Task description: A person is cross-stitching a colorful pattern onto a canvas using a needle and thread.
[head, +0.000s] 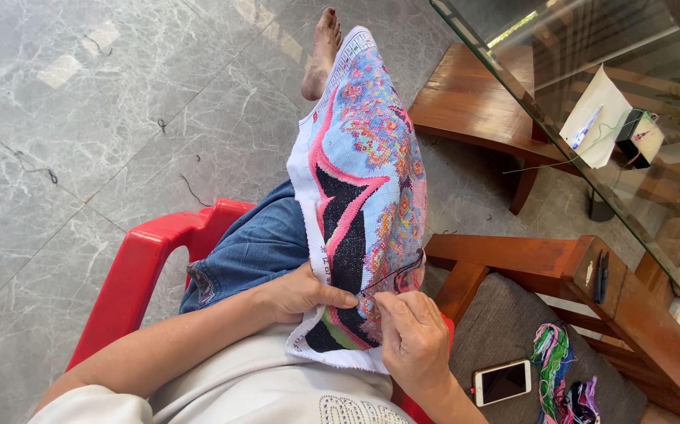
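Note:
A long cross-stitch canvas (363, 149) with pink, blue, black and flowered patterns lies over my lap and outstretched leg. My left hand (300, 290) grips its near edge, thumb on top of the cloth. My right hand (410, 334) pinches a needle with dark thread (395, 273) against the canvas, right beside the left thumb. The thread loops up over the fabric to the right. My bare foot (322, 51) shows beyond the far end of the canvas.
I sit in a red plastic chair (144, 267) on a grey marble floor (81, 118). A wooden chair (591, 314) at right holds a phone (502, 382) and coloured thread skeins (556, 369). A glass table (591, 102) carries paper and a pen.

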